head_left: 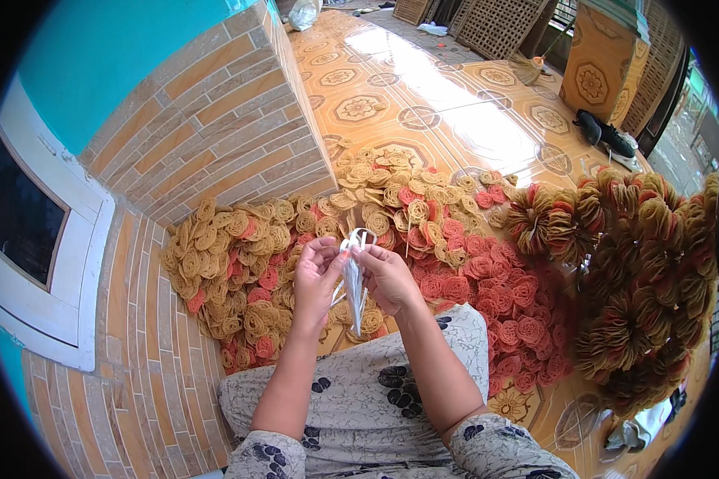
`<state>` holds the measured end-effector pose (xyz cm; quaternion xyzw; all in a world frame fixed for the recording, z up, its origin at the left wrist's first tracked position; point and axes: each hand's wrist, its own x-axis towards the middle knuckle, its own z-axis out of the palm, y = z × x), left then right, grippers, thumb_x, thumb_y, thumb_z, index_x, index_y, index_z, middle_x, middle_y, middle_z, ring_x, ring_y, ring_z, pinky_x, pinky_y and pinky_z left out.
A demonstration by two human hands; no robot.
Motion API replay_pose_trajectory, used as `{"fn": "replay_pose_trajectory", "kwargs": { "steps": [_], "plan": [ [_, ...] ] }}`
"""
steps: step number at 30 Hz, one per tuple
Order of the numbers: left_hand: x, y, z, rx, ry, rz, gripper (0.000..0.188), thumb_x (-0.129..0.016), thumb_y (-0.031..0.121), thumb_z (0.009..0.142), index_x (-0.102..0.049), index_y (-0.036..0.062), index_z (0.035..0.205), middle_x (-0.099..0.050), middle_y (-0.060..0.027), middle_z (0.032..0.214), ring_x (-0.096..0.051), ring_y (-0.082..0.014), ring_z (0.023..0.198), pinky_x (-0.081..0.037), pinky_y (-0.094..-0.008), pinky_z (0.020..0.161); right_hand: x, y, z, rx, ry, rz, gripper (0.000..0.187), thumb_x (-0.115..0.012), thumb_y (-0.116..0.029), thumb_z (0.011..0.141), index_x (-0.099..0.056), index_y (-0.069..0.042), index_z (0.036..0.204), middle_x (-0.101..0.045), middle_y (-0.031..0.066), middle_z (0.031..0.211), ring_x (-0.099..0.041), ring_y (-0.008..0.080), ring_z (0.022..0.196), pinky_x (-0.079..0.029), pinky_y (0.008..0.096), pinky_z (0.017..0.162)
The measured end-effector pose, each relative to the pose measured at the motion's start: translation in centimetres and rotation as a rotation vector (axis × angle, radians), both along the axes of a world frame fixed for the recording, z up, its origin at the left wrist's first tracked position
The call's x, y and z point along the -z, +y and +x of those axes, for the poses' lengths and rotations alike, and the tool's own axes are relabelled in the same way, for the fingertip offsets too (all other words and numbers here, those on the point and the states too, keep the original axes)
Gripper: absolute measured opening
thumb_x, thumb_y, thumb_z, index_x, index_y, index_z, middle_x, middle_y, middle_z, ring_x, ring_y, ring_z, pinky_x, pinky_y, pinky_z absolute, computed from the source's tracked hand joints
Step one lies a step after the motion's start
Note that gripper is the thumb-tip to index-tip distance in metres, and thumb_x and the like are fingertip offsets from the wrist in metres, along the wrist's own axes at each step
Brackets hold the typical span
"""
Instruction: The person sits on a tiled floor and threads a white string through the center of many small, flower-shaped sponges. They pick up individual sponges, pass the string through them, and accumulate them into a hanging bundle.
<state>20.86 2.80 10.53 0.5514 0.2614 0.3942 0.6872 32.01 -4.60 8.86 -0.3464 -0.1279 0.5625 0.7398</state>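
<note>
Above my lap, a bundle of thin whitish strips (354, 294) hangs down between my hands, narrowing to a point below and looping at the top. My left hand (316, 275) pinches it near its upper part with thumb and forefinger, the other fingers curled loosely. On the other side, my right hand (387, 276) also has its thumb and finger closed on the upper part, by the loops. What the strips are made of I cannot tell. Just beyond both hands spreads a heap of tan coiled rosettes (252, 231), with coral-red rosettes (499, 291) mixed in and piled to the right.
Strung clusters of brown and red rosettes (647, 279) stand tall at the right. A brick-patterned wall (208, 104) rises on the left beside a white-framed door (64, 263). On the tiled floor (335, 76) are dark shoes (607, 137) and a broom (526, 69).
</note>
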Motion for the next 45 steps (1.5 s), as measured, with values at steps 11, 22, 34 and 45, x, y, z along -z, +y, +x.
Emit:
{"fn": "replay_pose_trajectory", "kwargs": {
  "steps": [11,22,34,45],
  "plan": [
    [1.6,3.1,-9.0,-0.2,-0.704,-0.53,0.012,-0.058,0.001,0.089,-0.059,0.0014,0.101,-0.064,-0.0122,0.093,-0.066,-0.0176,0.082,-0.058,-0.0277,0.075,-0.7,-1.1,3.2,0.164,0.259,0.096,0.006,-0.039,-0.011,0.1,-0.04,-0.008,0.095,-0.048,0.0003,0.073,-0.048,0.0109,0.063,-0.048,0.0278,0.064],
    [-11.2,-6.2,-28.0,0.18,0.263,0.236,0.018,-0.063,0.011,0.09,-0.057,0.0056,0.106,-0.063,-0.0037,0.085,-0.062,-0.0102,0.076,-0.049,-0.024,0.065,-4.1,-13.1,14.6,0.916,-1.809,-0.477,0.015,-0.043,-0.012,0.099,-0.045,0.001,0.092,-0.056,0.0203,0.072,-0.053,0.0399,0.064,-0.041,0.0429,0.059],
    [-3.2,-16.2,-35.2,0.902,1.002,0.244,0.024,-0.06,0.019,0.089,-0.066,0.009,0.11,-0.062,-0.0152,0.114,-0.058,-0.0344,0.107,-0.046,-0.0381,0.093,7.1,3.2,12.6,0.04,-1.858,-1.045,0.033,-0.063,-0.034,0.083,-0.068,-0.003,0.093,-0.063,0.0149,0.105,-0.063,0.0353,0.097,-0.049,0.0471,0.083],
    [-7.3,-10.6,-35.5,0.534,1.029,0.326,0.03,-0.061,0.033,0.09,-0.069,0.0074,0.102,-0.065,-0.0121,0.114,-0.062,-0.0272,0.104,-0.049,-0.0374,0.088,11.6,6.2,9.9,0.223,-1.928,-1.166,0.023,-0.058,-0.024,0.083,-0.067,-0.007,0.095,-0.058,0.0128,0.111,-0.057,0.0329,0.104,-0.041,0.0488,0.09]
  ]
}}
